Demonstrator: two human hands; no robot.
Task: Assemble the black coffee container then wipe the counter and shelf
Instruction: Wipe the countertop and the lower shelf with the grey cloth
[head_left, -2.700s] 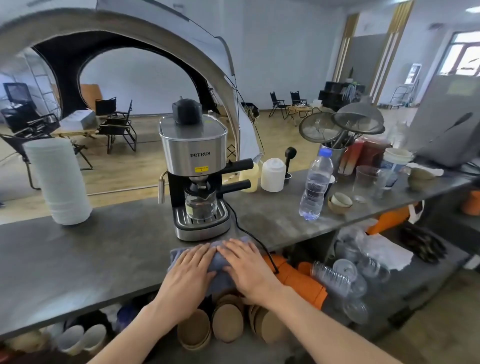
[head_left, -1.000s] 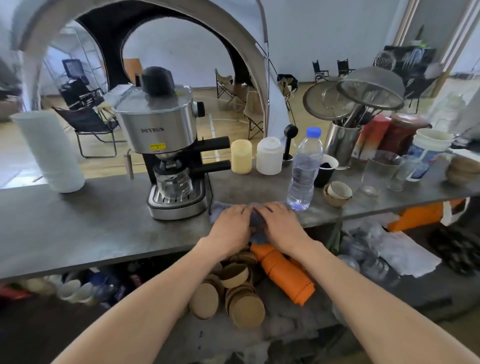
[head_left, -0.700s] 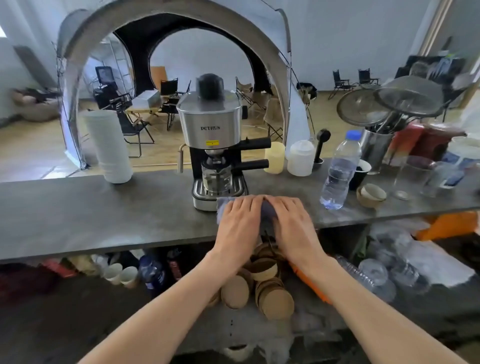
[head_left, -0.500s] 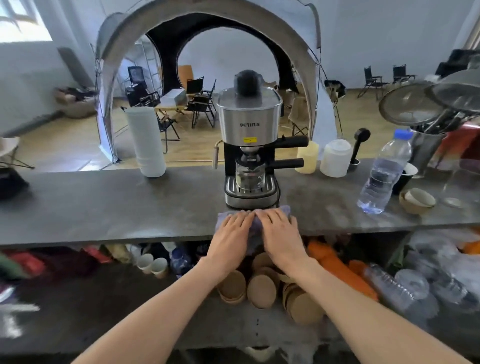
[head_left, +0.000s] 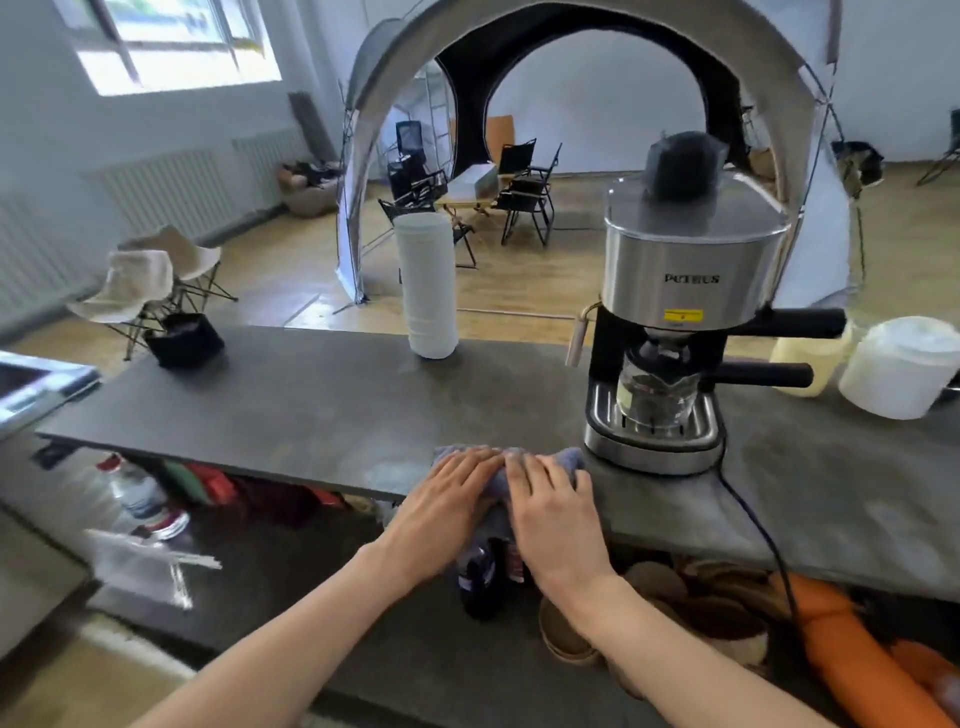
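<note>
A blue-grey cloth (head_left: 566, 460) lies at the front edge of the dark grey counter (head_left: 311, 405), just left of the steel coffee machine (head_left: 685, 312). My left hand (head_left: 449, 506) and my right hand (head_left: 553, 512) press flat on the cloth side by side, fingers pointing away from me. Most of the cloth is hidden under the hands. A small black container (head_left: 184, 340) stands at the counter's far left corner. The lower shelf (head_left: 311, 582) runs under the counter.
A tall white paper-cup stack (head_left: 426, 286) stands mid-counter. Yellow (head_left: 810, 364) and white (head_left: 898, 366) jars sit right of the machine, whose black cord (head_left: 763, 530) hangs over the front edge. The shelf holds brown lids (head_left: 675, 608), orange cups (head_left: 857, 660), a dark bottle (head_left: 480, 577) and a water bottle (head_left: 140, 493).
Both hands slid the cloth leftward along the counter's front edge, from near the water bottle to left of the coffee machine. My view turned left with them.
</note>
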